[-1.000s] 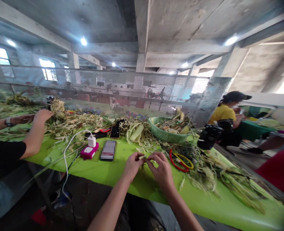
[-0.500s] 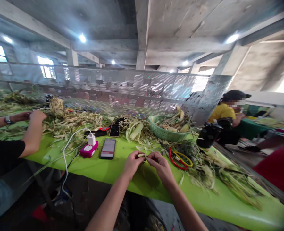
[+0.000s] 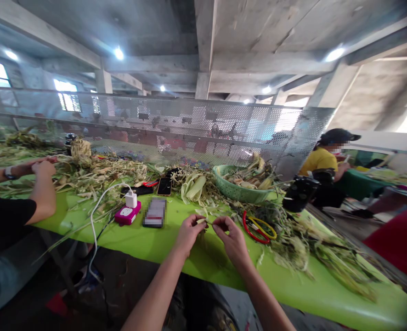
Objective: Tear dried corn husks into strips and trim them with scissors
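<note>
Over the near edge of the bright green table (image 3: 293,289), my left hand (image 3: 189,232) and my right hand (image 3: 233,239) are close together. Both pinch a small pale piece of corn husk (image 3: 203,222) between their fingertips. Its exact shape is too small to make out. Just beyond my hands lies a heap of green and dried corn husks (image 3: 195,186). A green plastic basket (image 3: 236,193) filled with husks stands behind that.
A pink power bank (image 3: 127,215) with a white plug and cable, and two phones (image 3: 154,212), lie left of my hands. Red and yellow loops (image 3: 258,228) lie to the right. A co-worker's arms (image 3: 40,193) work at the left. A perforated metal screen (image 3: 189,128) backs the table.
My hands have stayed together on the husk piece, shifting slightly. The co-worker's hand at the left has drawn back from the husk pile toward their body.
</note>
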A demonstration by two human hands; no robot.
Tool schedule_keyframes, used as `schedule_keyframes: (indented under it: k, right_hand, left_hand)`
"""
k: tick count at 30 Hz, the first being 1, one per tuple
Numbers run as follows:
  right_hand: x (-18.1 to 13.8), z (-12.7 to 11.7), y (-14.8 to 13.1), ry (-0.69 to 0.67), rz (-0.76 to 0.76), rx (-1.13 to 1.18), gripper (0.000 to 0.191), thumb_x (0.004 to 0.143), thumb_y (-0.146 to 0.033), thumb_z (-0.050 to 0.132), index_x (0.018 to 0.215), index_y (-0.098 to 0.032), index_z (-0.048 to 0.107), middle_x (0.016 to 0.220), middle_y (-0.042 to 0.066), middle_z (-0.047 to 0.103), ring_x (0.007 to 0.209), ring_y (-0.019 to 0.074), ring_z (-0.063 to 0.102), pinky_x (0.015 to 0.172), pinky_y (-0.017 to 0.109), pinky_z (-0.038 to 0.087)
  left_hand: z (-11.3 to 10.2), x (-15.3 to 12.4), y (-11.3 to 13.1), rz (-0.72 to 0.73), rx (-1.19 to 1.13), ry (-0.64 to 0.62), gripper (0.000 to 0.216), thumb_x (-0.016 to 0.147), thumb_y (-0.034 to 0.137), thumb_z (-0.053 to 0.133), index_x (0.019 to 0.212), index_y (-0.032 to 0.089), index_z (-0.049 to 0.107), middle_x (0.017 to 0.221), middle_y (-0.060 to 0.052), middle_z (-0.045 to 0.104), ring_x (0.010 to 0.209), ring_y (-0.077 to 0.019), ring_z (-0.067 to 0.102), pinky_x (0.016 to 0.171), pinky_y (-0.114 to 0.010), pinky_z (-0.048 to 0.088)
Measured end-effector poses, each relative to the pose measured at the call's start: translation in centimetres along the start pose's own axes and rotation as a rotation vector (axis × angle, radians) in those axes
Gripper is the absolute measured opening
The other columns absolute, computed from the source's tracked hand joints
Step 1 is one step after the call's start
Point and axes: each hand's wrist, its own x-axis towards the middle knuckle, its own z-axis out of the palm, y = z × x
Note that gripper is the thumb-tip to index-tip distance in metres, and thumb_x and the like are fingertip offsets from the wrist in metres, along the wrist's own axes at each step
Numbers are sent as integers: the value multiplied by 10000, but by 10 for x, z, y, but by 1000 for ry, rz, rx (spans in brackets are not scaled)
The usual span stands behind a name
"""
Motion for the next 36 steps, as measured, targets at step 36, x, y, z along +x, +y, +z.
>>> schedule_keyframes:
  k: [36]
  right_hand:
    - [-1, -4, 4, 142, 20, 211, 220, 769, -353, 679, 905, -204, 592, 833, 26, 612, 779, 179, 559, 737, 298, 447]
  left_hand:
    - [1, -4, -2, 182, 192, -174, 303, 788, 471, 571, 864, 178, 589, 717, 0, 560, 692, -151, 531, 720, -268, 424]
